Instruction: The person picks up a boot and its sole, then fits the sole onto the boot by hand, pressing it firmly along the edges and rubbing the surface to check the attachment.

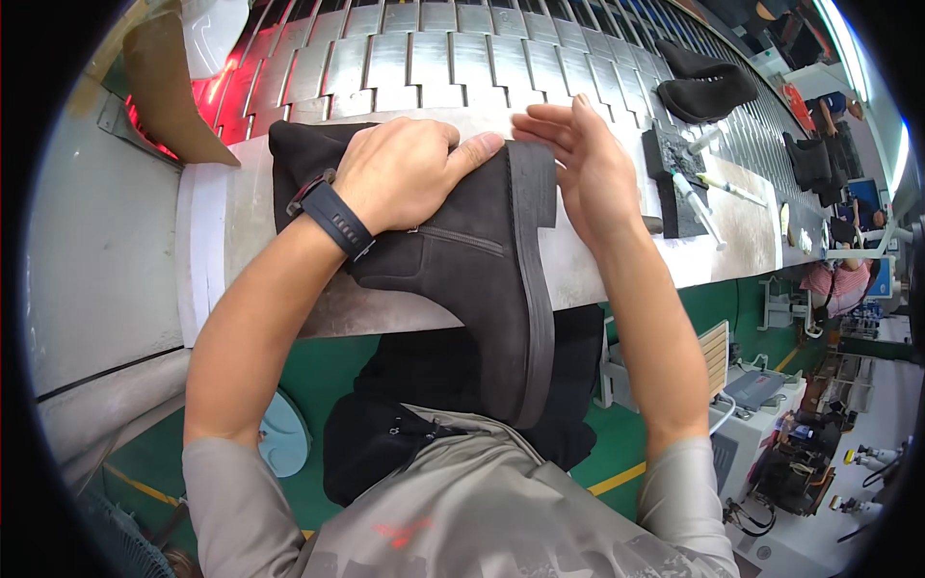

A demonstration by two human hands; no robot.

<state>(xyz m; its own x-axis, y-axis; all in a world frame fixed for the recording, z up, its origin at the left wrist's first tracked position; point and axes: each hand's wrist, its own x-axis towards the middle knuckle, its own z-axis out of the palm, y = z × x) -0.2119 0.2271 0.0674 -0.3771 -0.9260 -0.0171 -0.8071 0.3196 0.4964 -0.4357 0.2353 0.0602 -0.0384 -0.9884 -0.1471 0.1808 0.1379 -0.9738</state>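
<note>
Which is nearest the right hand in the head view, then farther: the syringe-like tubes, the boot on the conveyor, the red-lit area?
1. Syringe-like tubes, on the bench just right of the right hand.
2. Boot on the conveyor, up and to the right.
3. Red-lit area, far left, beyond the left hand.

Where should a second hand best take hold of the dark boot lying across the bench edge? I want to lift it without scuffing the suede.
Probably by the heel end of the sole, coming from the right. The boot lies on its side on the bench, sole edge facing right and exposed; the left hand already covers the ankle, and the right hand rests open there.
</note>
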